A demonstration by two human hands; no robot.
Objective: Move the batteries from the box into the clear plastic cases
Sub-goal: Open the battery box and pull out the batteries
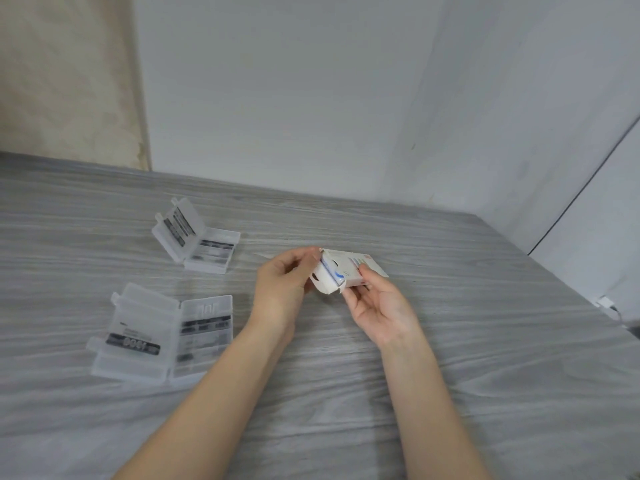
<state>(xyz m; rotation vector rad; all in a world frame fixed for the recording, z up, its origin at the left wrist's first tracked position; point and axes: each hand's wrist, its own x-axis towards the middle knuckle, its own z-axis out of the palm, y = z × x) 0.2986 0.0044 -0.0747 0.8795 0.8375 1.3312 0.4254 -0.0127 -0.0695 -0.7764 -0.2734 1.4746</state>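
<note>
Battery box (349, 270): white card, end flap open, held above table. Far clear case (195, 240): open, lid tilted up. Near clear case (162, 336): open flat, left of box.

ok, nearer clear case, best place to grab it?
Take the nearer clear case by its right half's long free edge, coming in from the right: it lies open and flat on the table, the hinge runs down its middle, and the left edge carries latch tabs.
</note>
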